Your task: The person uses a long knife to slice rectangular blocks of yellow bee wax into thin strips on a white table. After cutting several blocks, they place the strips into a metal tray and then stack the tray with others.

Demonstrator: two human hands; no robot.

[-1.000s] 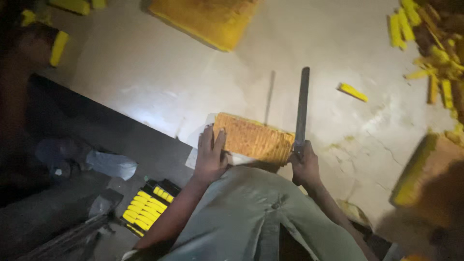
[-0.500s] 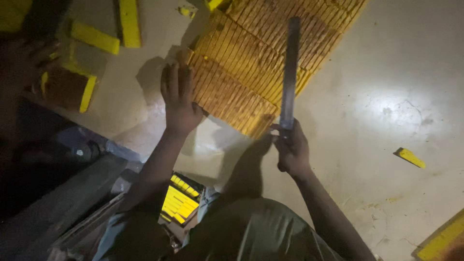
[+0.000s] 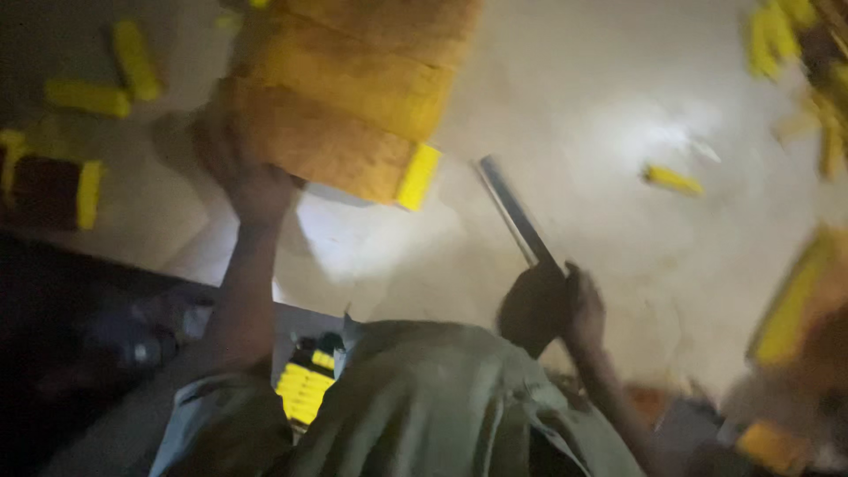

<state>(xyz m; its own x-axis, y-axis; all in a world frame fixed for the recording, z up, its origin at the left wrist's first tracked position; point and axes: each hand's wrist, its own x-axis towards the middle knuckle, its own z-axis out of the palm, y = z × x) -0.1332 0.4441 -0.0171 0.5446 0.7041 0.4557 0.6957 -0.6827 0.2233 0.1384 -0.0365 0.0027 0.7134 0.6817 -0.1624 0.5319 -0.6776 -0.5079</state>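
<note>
On the pale floor (image 3: 618, 106), seen from the head camera, the left hand (image 3: 252, 181) has its fingers pressed against the near edge of a big yellow-orange ribbed block (image 3: 353, 97). The right hand (image 3: 552, 305) has its fingers closed around a long flat blade (image 3: 512, 212), which is angled up toward the block's corner without touching it. Cutting cleanly would call for steadying the block and lining the blade along a rib. Loose yellow sticks (image 3: 673, 179) lie scattered nearby.

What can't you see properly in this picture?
- Yellow block: top cut off by the head view's edge; motion blur hides its surface.
- Left hand: fingers blurred against the block.
- Right hand: dark, its grip on the long blade unclear.
- Yellow pieces: smeared, cut by the right edge.
</note>
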